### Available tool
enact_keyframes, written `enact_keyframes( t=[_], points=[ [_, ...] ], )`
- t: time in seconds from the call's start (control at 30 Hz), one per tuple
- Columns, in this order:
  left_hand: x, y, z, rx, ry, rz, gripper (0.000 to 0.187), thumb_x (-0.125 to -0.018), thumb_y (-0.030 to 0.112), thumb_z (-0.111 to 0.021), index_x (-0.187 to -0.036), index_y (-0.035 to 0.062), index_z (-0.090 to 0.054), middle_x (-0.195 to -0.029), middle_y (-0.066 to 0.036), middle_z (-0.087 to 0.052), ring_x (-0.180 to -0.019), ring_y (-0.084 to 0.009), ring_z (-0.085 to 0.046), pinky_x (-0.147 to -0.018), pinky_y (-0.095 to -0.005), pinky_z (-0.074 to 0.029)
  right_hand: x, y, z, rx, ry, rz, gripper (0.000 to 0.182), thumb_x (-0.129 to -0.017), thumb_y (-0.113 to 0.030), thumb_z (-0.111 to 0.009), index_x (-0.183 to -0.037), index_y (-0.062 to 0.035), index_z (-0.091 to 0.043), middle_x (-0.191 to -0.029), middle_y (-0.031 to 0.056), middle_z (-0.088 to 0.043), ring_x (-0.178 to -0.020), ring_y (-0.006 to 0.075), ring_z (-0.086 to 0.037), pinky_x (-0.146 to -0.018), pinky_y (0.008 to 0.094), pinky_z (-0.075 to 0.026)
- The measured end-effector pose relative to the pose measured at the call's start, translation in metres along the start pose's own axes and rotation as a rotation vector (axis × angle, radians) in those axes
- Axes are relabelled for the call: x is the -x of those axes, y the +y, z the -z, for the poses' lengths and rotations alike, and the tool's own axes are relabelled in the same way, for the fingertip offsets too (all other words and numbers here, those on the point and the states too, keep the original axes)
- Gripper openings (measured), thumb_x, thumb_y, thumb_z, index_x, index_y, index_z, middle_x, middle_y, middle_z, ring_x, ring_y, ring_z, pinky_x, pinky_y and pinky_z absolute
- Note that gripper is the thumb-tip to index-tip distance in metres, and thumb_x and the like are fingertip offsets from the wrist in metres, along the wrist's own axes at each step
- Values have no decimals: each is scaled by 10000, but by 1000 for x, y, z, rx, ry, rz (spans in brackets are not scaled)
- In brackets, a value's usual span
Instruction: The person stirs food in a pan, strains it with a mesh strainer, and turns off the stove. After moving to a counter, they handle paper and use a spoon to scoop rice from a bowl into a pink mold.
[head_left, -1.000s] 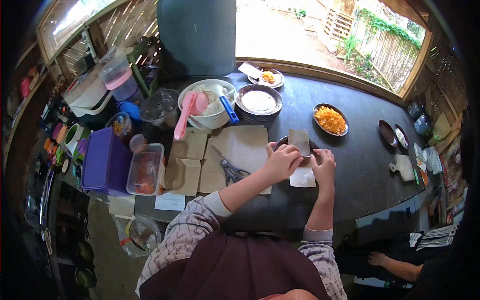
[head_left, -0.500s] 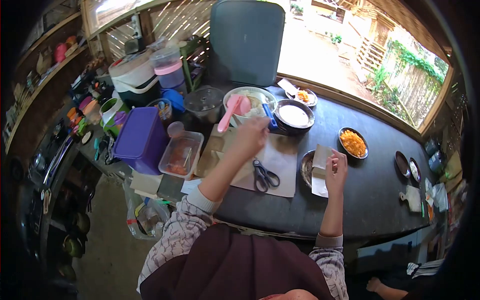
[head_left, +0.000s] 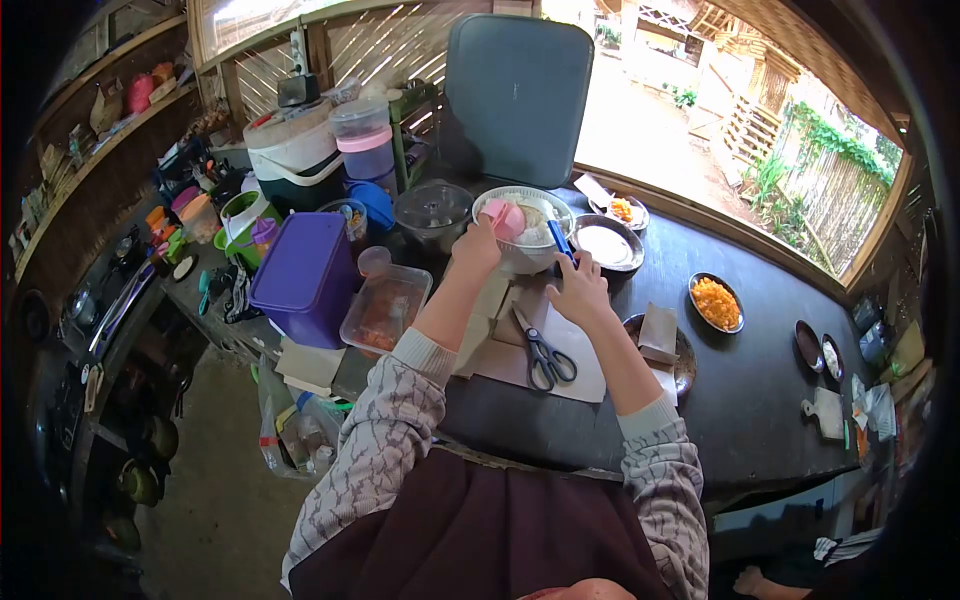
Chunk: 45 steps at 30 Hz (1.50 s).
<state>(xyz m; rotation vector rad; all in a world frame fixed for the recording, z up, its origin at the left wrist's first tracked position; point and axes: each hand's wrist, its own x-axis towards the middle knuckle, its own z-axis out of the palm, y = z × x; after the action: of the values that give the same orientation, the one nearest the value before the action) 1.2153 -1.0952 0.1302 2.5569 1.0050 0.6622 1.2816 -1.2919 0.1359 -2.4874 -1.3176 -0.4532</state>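
Note:
My left hand (head_left: 478, 248) is closed on the handle of a pink scoop (head_left: 508, 220), whose bowl is in the white basin (head_left: 522, 262) with pale food. My right hand (head_left: 582, 288) has thumb and fingers apart, fingertips at the lower end of a blue-handled tool (head_left: 561, 238) leaning on the basin rim. Below the hands, dark scissors (head_left: 547, 362) lie on brown and white paper sheets (head_left: 582, 345). Right of them, a folded brown paper (head_left: 658, 333) rests on a dark round plate (head_left: 686, 362).
Behind my right hand stands a plate of white food (head_left: 603, 243). Orange pieces fill a bowl (head_left: 716, 303) on the right. A purple container (head_left: 300, 280) and a clear tub (head_left: 386, 308) stand left. Another person's hand (head_left: 748, 580) shows at lower right.
My left hand has moved to the pink scoop and closed on its handle. My right hand has left the folded paper and moved left to the blue-handled tool. The view has shifted slightly.

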Motion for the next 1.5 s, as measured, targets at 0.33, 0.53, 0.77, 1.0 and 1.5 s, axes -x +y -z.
enact_keyframes(
  t=[0.33,0.53,0.77,1.0,1.5],
  points=[
    [16,-18,-23,596,227,70,391,-762,148,-539,-1112,20,-423,-853,-195,-595,-760,-320,-606,-653,-408,-476,-56,18,-33,-280,-64,-182,670,-719,-137,-557,-1317,-50,-267,-1206,260,-339,-971,442,-525,-836,457,-444],
    [42,-8,-35,1281,53,273,382,-809,123,-492,-1176,50,-413,-969,-83,-562,-730,-155,-581,-536,-273,-455,-83,20,-34,-341,-157,-203,604,-724,-62,-503,-1298,-26,-317,-1127,284,-479,-1005,408,-523,-862,448,-431],
    [48,0,-44,1556,66,254,424,-837,92,-433,-1256,90,-366,-1214,-43,-458,-780,-173,-613,-487,-232,-433,-108,13,1,29,-224,-191,461,-786,-93,-428,-1244,-143,-420,-1129,202,-526,-984,328,-566,-778,434,-469],
    [46,0,-42,1685,8,349,393,-848,79,-436,-1236,72,-379,-1093,-79,-504,-711,-185,-622,-448,-215,-417,-154,29,18,270,-341,-27,345,-804,-108,-441,-1139,-82,-518,-973,170,-612,-930,304,-599,-766,408,-488],
    [50,10,-29,1687,-75,420,440,-881,104,-399,-1309,99,-299,-1103,-89,-503,-710,-203,-641,-469,-217,-440,-157,2,50,453,-581,145,215,-728,-117,-469,-836,-59,-647,-896,140,-639,-863,288,-615,-774,422,-474]
  ],
)
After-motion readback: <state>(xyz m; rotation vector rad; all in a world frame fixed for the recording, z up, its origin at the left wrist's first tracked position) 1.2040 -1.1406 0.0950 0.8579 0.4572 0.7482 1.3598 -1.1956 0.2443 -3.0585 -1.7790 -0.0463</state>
